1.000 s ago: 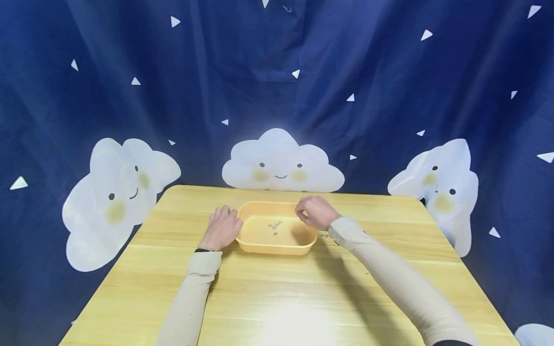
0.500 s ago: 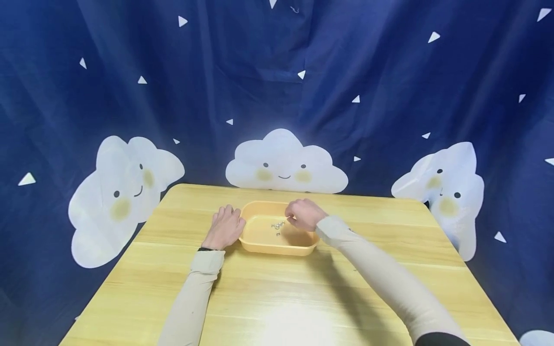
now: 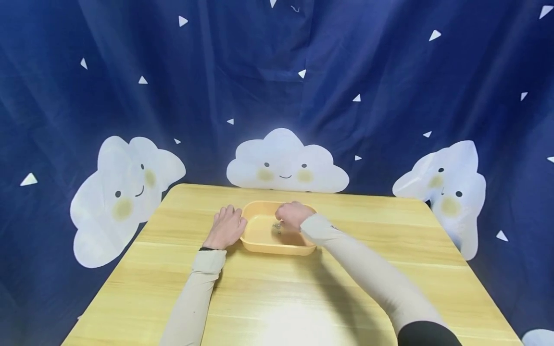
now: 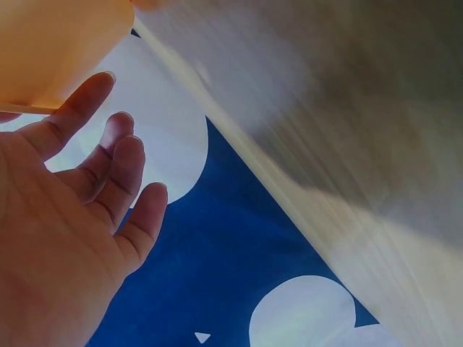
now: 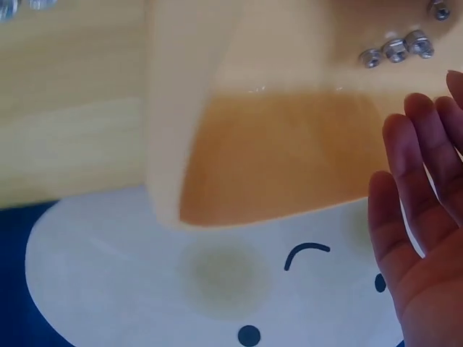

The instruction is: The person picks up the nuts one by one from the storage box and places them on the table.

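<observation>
A shallow yellow-orange plastic tray [image 3: 277, 249] stands on the table. My left hand [image 3: 226, 228] holds its left rim; in the left wrist view the index finger [image 4: 79, 108] lies along the outer wall and the other fingers hang loose. Several small metal nuts [image 5: 395, 50] lie on the tray's floor. Close above them, inside the tray, is my right hand [image 3: 294, 215], palm down. The right wrist view shows its fingers [image 5: 405, 148] gently bent; whether thumb and index pinch anything is hidden at the frame's edge.
Two more metal nuts [image 5: 42, 3] lie on the table outside the tray, at the top left of the right wrist view. The wooden table [image 3: 268, 293] reaches back to a dark blue curtain [image 3: 259, 86] printed with white clouds.
My right hand has moved left and lower across the tray, from its right side to over the nuts. The left hand keeps its place on the rim. The head view has shifted slightly.
</observation>
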Demonstrator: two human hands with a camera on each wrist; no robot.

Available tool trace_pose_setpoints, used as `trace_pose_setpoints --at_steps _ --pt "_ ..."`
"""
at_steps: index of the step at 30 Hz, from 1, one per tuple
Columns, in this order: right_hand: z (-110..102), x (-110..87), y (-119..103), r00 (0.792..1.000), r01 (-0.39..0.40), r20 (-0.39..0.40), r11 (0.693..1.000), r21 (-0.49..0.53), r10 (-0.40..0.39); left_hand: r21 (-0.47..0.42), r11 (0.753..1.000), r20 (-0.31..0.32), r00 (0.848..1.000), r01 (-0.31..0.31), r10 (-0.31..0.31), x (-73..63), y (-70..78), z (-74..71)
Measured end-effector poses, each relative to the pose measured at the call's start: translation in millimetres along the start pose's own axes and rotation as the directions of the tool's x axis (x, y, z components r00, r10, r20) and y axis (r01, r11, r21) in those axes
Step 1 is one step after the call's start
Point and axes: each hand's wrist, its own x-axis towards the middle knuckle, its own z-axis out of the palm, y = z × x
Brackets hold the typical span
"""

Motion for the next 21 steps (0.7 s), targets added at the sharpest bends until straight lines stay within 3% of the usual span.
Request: trace_pose_setpoints --at_steps 6,15,21 --pt "3 5.1 -8 0.994 -0.091 0.059 0.996 -0.011 0.092 -0.009 1.0 -0.013 1.0 -0.006 0.006 -0.7 1.8 -0.3" --pt "12 19.9 -18 0.996 -0.04 0.072 0.978 -0.205 0.056 -0.001 1.0 -0.001 1.0 0.006 -0.006 -0.4 3.3 -1.8" --pt "14 22.7 -27 0.994 -0.019 0.093 0.958 -0.287 0.048 0.002 1.0 -0.035 0.999 0.004 -0.004 -2.4 2.0 -0.1"
